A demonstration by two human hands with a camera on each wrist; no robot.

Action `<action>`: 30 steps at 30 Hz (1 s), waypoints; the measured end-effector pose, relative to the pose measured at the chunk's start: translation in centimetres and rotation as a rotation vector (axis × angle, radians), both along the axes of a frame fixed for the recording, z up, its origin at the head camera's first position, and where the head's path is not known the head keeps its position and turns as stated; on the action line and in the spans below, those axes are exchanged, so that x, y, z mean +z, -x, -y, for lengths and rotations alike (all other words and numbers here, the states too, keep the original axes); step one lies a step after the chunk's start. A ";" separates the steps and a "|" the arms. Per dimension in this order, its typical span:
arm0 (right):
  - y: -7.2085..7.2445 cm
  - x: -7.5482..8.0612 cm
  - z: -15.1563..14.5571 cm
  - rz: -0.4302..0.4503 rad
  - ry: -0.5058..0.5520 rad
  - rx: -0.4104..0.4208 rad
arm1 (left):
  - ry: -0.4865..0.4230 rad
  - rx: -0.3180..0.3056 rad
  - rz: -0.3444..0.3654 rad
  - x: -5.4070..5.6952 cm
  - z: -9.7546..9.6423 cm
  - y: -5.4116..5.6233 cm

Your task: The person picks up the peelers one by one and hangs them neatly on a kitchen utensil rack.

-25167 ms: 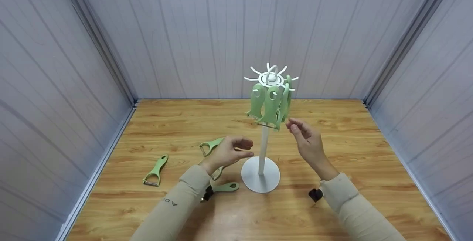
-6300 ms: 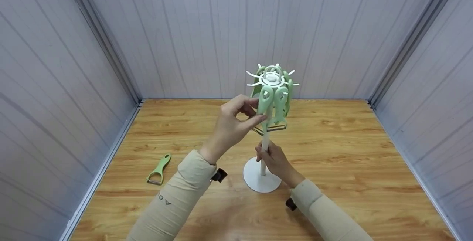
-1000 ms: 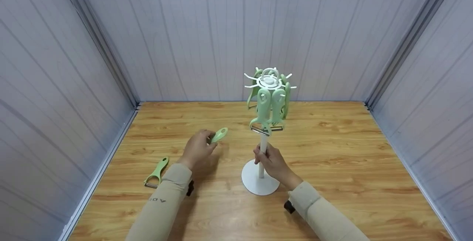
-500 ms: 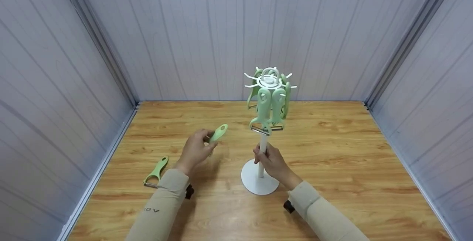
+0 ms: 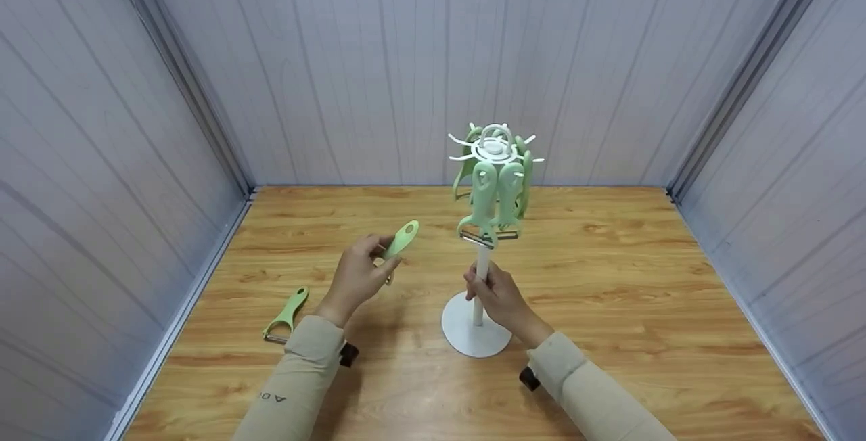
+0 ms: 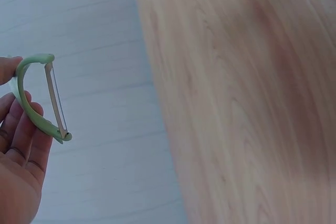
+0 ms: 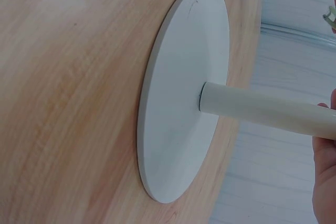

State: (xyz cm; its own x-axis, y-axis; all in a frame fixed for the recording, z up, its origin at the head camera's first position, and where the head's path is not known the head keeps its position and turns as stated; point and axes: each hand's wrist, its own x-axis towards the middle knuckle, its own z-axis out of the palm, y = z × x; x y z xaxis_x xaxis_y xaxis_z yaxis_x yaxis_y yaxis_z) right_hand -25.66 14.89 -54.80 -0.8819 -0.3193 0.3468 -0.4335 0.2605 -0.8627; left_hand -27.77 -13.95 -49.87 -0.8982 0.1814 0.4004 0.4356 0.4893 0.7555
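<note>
In the head view my left hand (image 5: 358, 275) pinches a green peeler (image 5: 404, 238) above the table, its holed handle end pointing up and right. The left wrist view shows the peeler's curved head (image 6: 44, 124) and metal blade between thumb and fingers. My right hand (image 5: 504, 295) grips the post (image 5: 479, 312) of a white hook stand, below the hanging peelers. Several green peelers (image 5: 483, 197) hang by their handle holes from the hooked top (image 5: 494, 150); those behind are partly hidden. In the right wrist view, the post (image 7: 262, 109) rises from a round base (image 7: 181, 93).
Another green peeler (image 5: 293, 306) lies on the wooden table (image 5: 609, 279) at the left, beside the left sleeve (image 5: 298, 366). Panelled walls (image 5: 352, 69) enclose the table at the back and both sides. Some hooks at the stand's left hold no peeler.
Since a second ago, my left hand has raised and tilted its peeler slightly; my right hand keeps its grip. Compared with 25 seconds ago, fewer peelers lie on the table and the stand's top is turned.
</note>
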 end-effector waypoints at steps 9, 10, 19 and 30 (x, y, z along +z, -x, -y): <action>0.1 0.0 0.0 0.000 -0.012 0.004 | 0.023 0.007 -0.065 2.3 -0.6 -0.5; 0.1 0.0 0.0 0.000 -0.010 0.005 | 0.024 0.010 -0.074 2.6 -0.6 -0.5; 0.1 0.0 -0.1 -0.008 0.012 0.007 | 0.024 -0.001 -0.195 5.2 -0.9 -0.9; 0.3 -0.3 0.0 -0.027 0.002 0.009 | -0.021 -0.043 -0.313 8.5 -1.6 -1.5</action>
State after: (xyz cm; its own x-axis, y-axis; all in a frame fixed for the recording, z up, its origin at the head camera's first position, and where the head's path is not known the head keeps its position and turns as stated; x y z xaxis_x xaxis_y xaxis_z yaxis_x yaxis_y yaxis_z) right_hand -25.94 14.94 -55.15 -0.8693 -0.3264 0.3712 -0.4591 0.2545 -0.8512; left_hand -26.26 -12.30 -41.36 -0.7221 0.2049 0.6607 0.6688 0.4510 0.5911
